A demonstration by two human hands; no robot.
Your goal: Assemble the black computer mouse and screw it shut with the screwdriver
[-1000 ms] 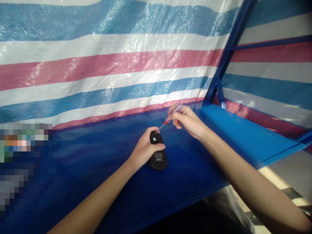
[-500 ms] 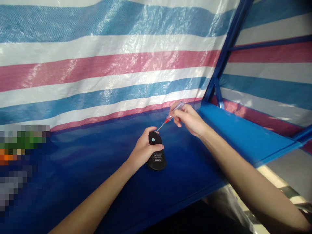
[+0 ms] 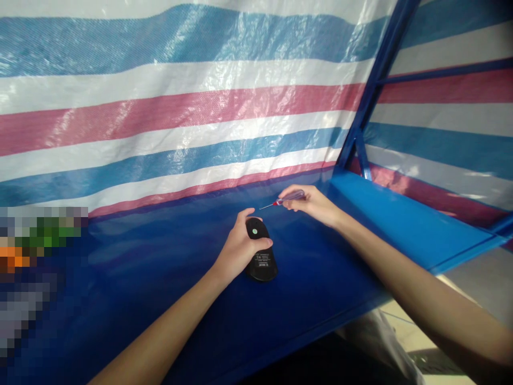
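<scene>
A black computer mouse (image 3: 262,266) lies with its underside up, showing a printed label and a pale round spot near its far end. My left hand (image 3: 239,243) is closed around it from the left, thumb across the underside and fingers at the far end. In my right hand (image 3: 310,202) is a screwdriver (image 3: 295,196) with a clear purplish handle, a red collar and a thin metal shaft. Its tip points left, just beyond the far end of the mouse and apart from it.
Both hands are over a dark blue table surface (image 3: 168,256). A lighter blue panel (image 3: 404,214) adjoins it at the right. Striped plastic sheeting (image 3: 200,107) hangs behind, with a blue metal post (image 3: 371,85) at the corner. Blurred-out items (image 3: 44,235) are at the far left.
The screwdriver's tip has come away from the far end of the mouse, and the tool now lies closer to level. My left hand still grips the mouse.
</scene>
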